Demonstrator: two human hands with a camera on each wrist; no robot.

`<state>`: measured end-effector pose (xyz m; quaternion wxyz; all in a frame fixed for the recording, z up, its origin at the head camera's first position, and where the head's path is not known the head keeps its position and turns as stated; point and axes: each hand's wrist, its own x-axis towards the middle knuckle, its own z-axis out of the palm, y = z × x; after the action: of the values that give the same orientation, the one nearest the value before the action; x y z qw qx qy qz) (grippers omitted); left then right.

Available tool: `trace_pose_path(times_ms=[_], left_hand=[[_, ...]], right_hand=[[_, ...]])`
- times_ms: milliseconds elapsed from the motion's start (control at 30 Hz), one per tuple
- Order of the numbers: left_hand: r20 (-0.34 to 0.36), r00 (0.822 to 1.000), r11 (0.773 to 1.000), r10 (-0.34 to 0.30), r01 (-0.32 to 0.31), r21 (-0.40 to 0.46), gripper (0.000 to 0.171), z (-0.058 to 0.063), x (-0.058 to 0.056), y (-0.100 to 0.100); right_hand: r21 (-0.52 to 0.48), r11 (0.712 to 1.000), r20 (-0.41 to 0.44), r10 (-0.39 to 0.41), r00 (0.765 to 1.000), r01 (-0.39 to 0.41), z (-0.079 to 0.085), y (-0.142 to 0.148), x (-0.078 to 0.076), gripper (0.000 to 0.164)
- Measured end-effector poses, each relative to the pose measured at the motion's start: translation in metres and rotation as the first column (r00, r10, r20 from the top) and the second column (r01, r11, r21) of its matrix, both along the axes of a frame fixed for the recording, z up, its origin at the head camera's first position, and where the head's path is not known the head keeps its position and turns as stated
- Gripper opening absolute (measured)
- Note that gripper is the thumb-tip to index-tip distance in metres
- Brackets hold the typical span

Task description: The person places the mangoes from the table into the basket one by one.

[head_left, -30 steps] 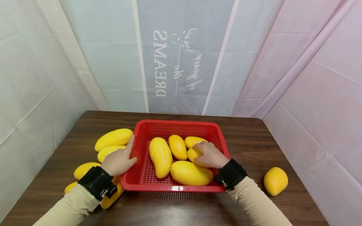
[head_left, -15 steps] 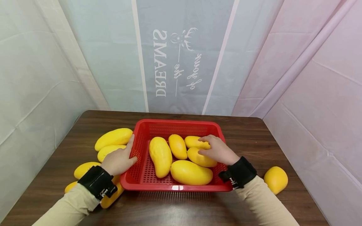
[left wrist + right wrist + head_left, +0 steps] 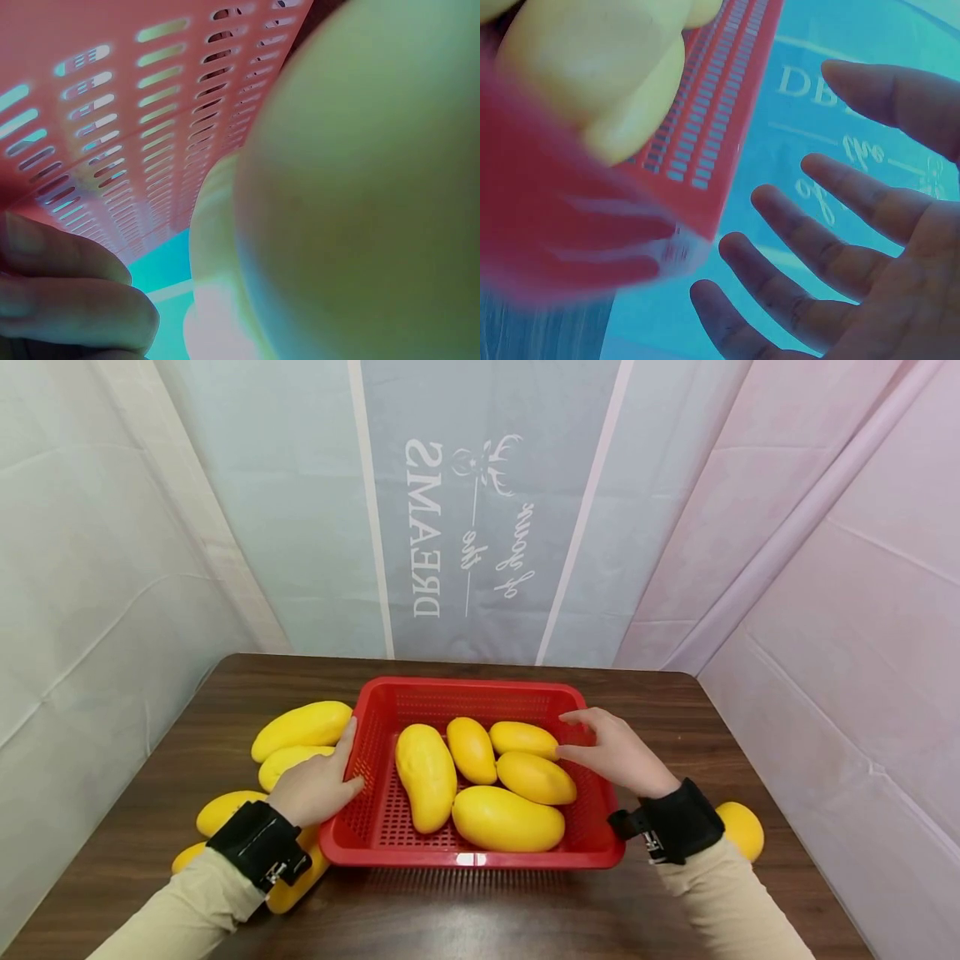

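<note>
My left hand [image 3: 311, 789] grips the left rim of a red plastic basket [image 3: 468, 860], its thumb over the inner side. In the left wrist view, curled fingers [image 3: 67, 292] lie by the perforated outer wall. Several yellow mangoes lie inside the basket, among them a long mango [image 3: 425, 777], a large front mango [image 3: 508, 820], a small mango [image 3: 536, 777] and a back-right mango [image 3: 523, 739]. Over the basket's right wall hovers my right hand [image 3: 618, 752], holding nothing. Its fingers are spread in the right wrist view, apart from the fruit.
More mangoes lie left of the basket, including a long one [image 3: 302, 731] at the back and one [image 3: 228, 812] beside my left wrist. A single mango [image 3: 742, 831] sits at the right, partly behind my right wrist. Cloth walls enclose the brown table [image 3: 480, 918].
My right hand has let go of the small mango at the basket's right and moved right, up to the basket's right wall. The left hand and the basket have stayed put.
</note>
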<state>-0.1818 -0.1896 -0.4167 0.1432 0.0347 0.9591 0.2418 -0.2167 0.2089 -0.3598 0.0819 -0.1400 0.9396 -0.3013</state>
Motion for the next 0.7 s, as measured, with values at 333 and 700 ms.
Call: trace_pose_path(times_ms=[333, 700], left_hand=[[-0.014, 1.0, 1.0, -0.009, 0.009, 0.0, 0.092, 0.001, 0.001, 0.001], [-0.015, 1.0, 1.0, -0.008, 0.008, -0.001, 0.092, 0.002, 0.001, 0.001]], right_hand=[[-0.022, 0.997, 0.033, -0.078, 0.996, 0.079, 0.002, 0.027, 0.006, 0.063], [0.068, 0.99, -0.044, -0.12, 0.992, 0.123, -0.007, 0.056, 0.006, 0.062]])
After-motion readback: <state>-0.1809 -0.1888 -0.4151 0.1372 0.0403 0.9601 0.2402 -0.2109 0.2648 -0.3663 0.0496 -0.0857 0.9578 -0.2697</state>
